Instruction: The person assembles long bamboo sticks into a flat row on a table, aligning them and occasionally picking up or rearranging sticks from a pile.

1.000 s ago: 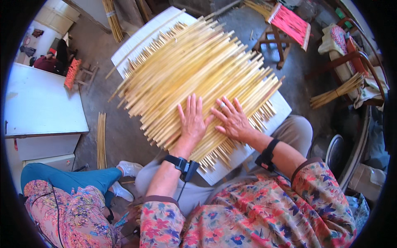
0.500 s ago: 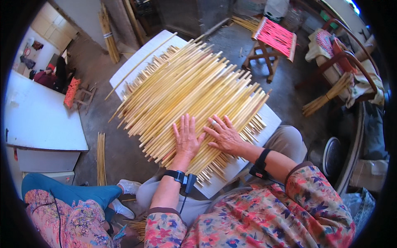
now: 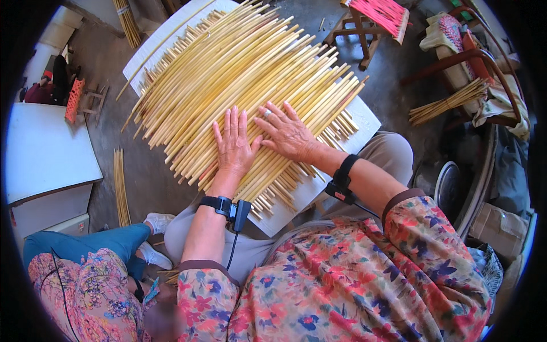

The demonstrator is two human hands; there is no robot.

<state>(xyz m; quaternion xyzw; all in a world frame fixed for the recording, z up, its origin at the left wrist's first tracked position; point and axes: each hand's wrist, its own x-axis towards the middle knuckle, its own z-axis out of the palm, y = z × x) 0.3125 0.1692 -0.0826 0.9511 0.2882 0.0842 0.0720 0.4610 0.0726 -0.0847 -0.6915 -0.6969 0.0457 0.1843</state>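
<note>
On the white board (image 3: 364,122) across the lap: a wide, loose layer of pale yellow sticks (image 3: 239,74), long and thin, fanned slantwise from lower right to upper left, several deep, ends overhanging the board's near edge.

From the head view, left hand (image 3: 233,149) flat on the sticks, palm down, fingers spread, gripping nothing. Right hand (image 3: 288,134) just beside it, likewise splayed and pressing, a ring on one finger, clasping nothing. Black bands on both wrists, the left one with a cable.

Probably light and stiff, each stick; smooth and round, so likely to roll and slide over one another under a flat palm. Slender enough to snap if bent hard. Best taken as a small bunch near the middle, or squared up by the near ends.

Beyond the board: more stick bundles on the floor (image 3: 120,185) and by a chair (image 3: 447,104), a pink-topped stool (image 3: 379,17), a white table (image 3: 45,151), a seated person in teal trousers (image 3: 74,245) at lower left.
</note>
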